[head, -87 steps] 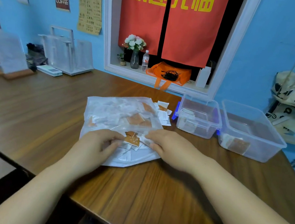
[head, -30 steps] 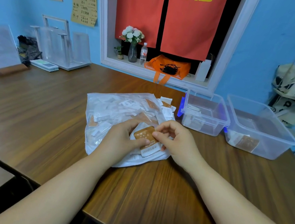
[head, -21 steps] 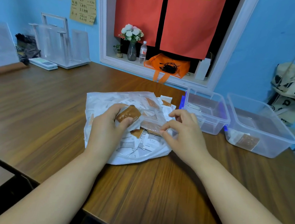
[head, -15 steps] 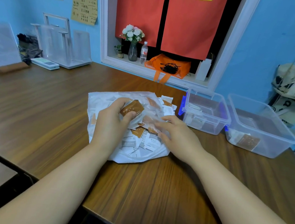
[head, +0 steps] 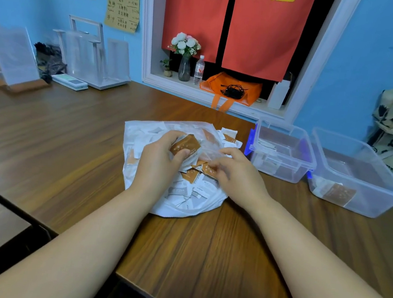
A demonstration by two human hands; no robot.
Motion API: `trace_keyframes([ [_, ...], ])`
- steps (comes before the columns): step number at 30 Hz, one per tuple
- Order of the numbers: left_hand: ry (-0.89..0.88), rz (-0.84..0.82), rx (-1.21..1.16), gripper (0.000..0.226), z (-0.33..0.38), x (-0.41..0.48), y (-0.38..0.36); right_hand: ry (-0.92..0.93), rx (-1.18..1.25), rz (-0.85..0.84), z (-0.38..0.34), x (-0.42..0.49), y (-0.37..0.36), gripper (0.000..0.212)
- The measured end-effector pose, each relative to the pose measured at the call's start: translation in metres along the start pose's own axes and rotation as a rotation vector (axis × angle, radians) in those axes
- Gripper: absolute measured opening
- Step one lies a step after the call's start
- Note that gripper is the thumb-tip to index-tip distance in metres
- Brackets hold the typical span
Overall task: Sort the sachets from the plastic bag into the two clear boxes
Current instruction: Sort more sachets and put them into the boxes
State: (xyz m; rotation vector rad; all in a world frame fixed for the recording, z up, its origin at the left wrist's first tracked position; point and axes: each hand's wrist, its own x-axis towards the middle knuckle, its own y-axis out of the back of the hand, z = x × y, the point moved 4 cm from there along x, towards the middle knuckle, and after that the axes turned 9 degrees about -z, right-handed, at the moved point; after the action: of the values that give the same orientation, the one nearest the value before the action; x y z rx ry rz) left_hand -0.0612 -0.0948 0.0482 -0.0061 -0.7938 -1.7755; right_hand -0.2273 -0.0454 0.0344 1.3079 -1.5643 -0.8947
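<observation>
Head view: the one camera looks down at your two hands over the bench (head: 68,149).
Left hand: your left hand (head: 160,163) is lifted just above the bag, fingers and thumb curled round one brown sachet (head: 185,145). Something pale sits behind that sachet, but I cannot tell what it is.
Right hand: your right hand (head: 239,175) lies low on the pile with its fingers bent. The tips are at a second brown sachet (head: 209,168). I cannot tell whether they pinch it or only touch it.
Plastic bag: there is one plastic bag (head: 176,211), whitish and see-through. It lies flat on the bench straight ahead of you, beneath both hands.
Sachets in the bag: many white ones and several brown ones are mixed together, and they overlap too much for a true count.
Loose sachets: a few loose sachets (head: 229,135) lie at the bag's far edge, between the bag and the nearer box.
Clear boxes: two stand side by side on the bench to your right, both open at the top.
Left box: the left box (head: 283,174), just beside the bag, holds a small number of white sachets. The exact count is unclear.
Right box: the right box (head: 360,208) shows one boxed brown sachet (head: 338,193) leaning at its near wall, with white pieces beside it.
Window ledge: one vase of flowers (head: 184,66), one water bottle (head: 199,70) and one orange bag (head: 231,89) sit there.
</observation>
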Motion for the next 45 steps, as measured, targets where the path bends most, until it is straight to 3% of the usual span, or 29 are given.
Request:
trace_keyframes([
  [4, -0.008, -0.010, 0.006, 0.028, 0.001, 0.000, -0.002, -0.028, -0.120, 0.000, 0.001, 0.001, -0.001, 0.038],
  [12, -0.013, 0.028, -0.072, 0.016, 0.005, -0.004, 0.003, 0.175, -0.232, 0.263, -0.004, -0.002, 0.000, 0.005],
  [15, -0.029, 0.074, -0.088, 0.016, 0.010, -0.005, 0.010, 0.177, -0.030, 0.245, 0.000, -0.006, 0.012, 0.008],
  [19, -0.046, 0.107, -0.133, 0.017, 0.018, -0.006, 0.014, 0.132, 0.410, 0.211, 0.000, -0.024, 0.034, 0.011],
  [23, -0.046, 0.068, -0.247, 0.015, 0.039, -0.003, 0.002, -0.025, 0.909, 0.190, 0.007, -0.035, 0.051, 0.013],
  [25, -0.021, 0.002, -0.305, 0.013, 0.054, -0.001, -0.015, -0.080, 1.024, 0.193, 0.016, -0.043, 0.058, 0.012],
  [30, 0.080, -0.281, -0.506, 0.015, 0.091, -0.008, -0.085, -0.156, 0.780, 0.288, 0.045, -0.080, 0.080, 0.017],
  [35, 0.053, -0.536, -0.606, 0.016, 0.122, -0.026, -0.145, -0.231, 0.442, 0.379, 0.080, -0.124, 0.097, 0.012],
  [38, -0.024, -0.710, -0.592, 0.027, 0.121, -0.037, -0.169, -0.257, 0.404, 0.409, 0.096, -0.143, 0.093, 0.018],
  [42, -0.078, -0.737, -0.518, 0.035, 0.110, -0.037, -0.179, -0.325, 0.446, 0.385, 0.112, -0.149, 0.083, 0.034],
  [45, -0.109, -0.746, -0.512, 0.036, 0.106, -0.033, -0.180, -0.382, 0.571, 0.319, 0.117, -0.147, 0.078, 0.020],
])
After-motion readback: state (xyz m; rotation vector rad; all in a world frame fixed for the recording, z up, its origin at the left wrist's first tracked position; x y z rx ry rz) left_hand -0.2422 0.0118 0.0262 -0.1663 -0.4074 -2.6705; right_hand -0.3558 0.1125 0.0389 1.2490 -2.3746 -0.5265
